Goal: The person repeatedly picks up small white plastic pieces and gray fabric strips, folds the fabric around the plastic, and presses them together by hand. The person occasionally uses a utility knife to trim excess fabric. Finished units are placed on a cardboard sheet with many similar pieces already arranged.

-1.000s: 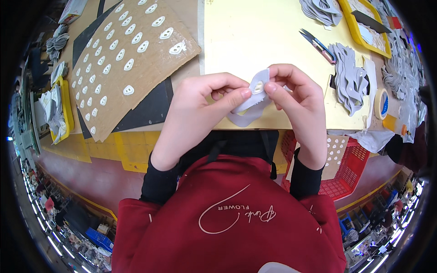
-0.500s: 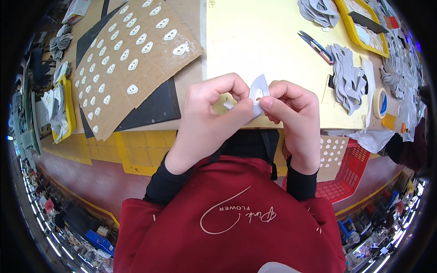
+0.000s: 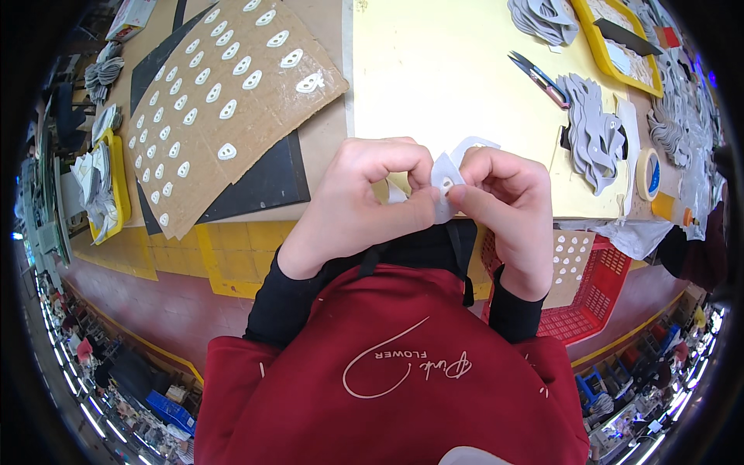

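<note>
Both my hands meet just over the table's near edge, holding a thin grey fabric piece [image 3: 446,164] between them. Its pointed end faces up, and a small white patch [image 3: 446,184] with two holes lies on it. My left hand [image 3: 349,205] pinches the left side between thumb and forefinger. On the right, the thumb and fingers of my right hand [image 3: 509,198] are closed on the edge beside the patch. Another strip of the grey material shows behind my right fingers; whether it belongs to the same piece I cannot tell.
A brown cardboard sheet [image 3: 283,101] with rows of white patches lies at the left on a black board [image 3: 267,178]. To the right are scissors [image 3: 539,80], wavy grey pieces [image 3: 593,136], a tape roll [image 3: 642,174] and a yellow tray [image 3: 657,81]. A red crate [image 3: 612,275] stands below.
The fabric piece has come slightly down toward me and to the right, turning so its patch faces up more. More grey material shows behind my right fingers. Both hands keep their pinch.
</note>
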Available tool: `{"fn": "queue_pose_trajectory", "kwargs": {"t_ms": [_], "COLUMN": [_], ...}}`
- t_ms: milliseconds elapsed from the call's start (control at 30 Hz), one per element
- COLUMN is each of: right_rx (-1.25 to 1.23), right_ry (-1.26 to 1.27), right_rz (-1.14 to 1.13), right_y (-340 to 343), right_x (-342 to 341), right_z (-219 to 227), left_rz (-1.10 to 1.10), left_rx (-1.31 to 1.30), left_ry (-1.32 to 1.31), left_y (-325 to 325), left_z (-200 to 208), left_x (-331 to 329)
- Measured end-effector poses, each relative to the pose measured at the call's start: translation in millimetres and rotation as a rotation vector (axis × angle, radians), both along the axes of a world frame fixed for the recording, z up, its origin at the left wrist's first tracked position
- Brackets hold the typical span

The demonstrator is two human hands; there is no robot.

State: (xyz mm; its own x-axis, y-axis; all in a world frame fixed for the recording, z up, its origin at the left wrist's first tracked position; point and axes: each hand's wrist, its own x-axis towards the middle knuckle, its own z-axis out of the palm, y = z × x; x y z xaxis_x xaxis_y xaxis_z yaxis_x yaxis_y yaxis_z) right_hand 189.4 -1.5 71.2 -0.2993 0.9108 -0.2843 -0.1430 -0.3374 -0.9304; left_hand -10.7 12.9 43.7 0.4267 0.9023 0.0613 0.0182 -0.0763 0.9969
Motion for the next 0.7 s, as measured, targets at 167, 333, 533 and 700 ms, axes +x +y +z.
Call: {"fn": "queue_pose_trajectory", "kwargs": {"t_ms": [167,333,533,700], "right_rx": [0.015,0.030,0.138,0.104], "right_ry": [-0.110,-0.122,-0.102,0.119], "right_rz": [0.033,0.039,-0.106,-0.289], "right_y": [0.8,1.1,-0.7,-3.1], "right_x": [2.1,-0.6,-14.1,-18.1], "right_z": [0.8,-2.2,-16.2,-20.7], "left_rz": [-0.048,-0.038,0.201,0.293], "left_rx": [-0.068,-0.291,-0.194,-0.167], "left_ry": [-0.041,-0.139,-0.159,-0.164], "left_y": [1.6,0.2,-2.8,-7.5], "left_z": [0.0,2.5,-5.4,-9.1], "left_x": [2.2,1.8,14.2,26.9]}}
